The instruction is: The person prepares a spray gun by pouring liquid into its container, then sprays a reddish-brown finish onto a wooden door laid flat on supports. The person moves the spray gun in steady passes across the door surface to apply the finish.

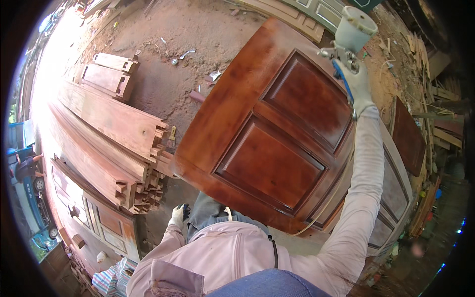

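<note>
My right hand (360,84), in a white glove with blue on it, is wrapped round the handle of a spray gun (344,55). A white paint cup (355,28) sits on top of the gun. The gun is held over the far right side of a panelled wooden door (213,143), which is coated glossy reddish brown on its left part and looks duller and paler toward the right. A thin hose (341,185) runs from the gun down across the door. My left hand (179,215), gloved with dark fingers, hangs beside my thigh, holding nothing that I can see.
Stacked timber lengths with cut joints (106,119) lie at left, near a scraper-like tool (172,134). Lower left rests another panelled door (109,222). Pale panels (316,12) lie beyond the brown door. Wood scraps (440,133) line the right. A person (27,166) and blue vehicle (32,198) are far left.
</note>
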{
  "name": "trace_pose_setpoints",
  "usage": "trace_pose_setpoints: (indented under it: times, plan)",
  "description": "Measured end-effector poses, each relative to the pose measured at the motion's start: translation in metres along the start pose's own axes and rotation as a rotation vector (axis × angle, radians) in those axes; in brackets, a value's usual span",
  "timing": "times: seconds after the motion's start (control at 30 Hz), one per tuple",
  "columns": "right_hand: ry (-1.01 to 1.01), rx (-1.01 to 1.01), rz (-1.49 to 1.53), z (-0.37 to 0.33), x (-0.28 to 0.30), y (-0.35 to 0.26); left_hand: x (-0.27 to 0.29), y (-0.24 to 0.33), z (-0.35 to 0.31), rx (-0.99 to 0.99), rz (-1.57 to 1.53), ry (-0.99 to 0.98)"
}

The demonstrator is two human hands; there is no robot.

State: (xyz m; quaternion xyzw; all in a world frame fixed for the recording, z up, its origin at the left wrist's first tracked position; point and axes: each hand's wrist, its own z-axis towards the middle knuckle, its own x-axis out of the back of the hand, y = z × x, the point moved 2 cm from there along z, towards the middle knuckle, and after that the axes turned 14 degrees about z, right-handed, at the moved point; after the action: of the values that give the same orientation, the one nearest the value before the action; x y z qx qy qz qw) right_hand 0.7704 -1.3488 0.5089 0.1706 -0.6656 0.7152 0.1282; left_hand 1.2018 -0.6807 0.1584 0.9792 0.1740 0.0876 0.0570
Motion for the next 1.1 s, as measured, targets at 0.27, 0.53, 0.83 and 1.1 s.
trace_pose_setpoints:
  times: [0.27, 0.53, 0.83, 1.1]
  plan:
    - [0.016, 0.214, -0.134, 0.01, 0.003, 0.002, 0.004, 0.0, 0.007, -0.004, -0.021, -0.03]
    - [-0.303, -0.162, 0.207, -0.111, 0.019, -0.038, 0.002, -0.024, 0.042, -0.327, 0.183, -0.062]
    - [-0.066, -0.251, 0.141, -0.088, 0.026, -0.029, -0.009, -0.001, 0.023, -0.324, 0.198, -0.027]
    - [0.184, 0.067, -0.043, -0.003, 0.037, -0.006, 0.003, -0.009, 0.027, -0.33, 0.227, -0.06]
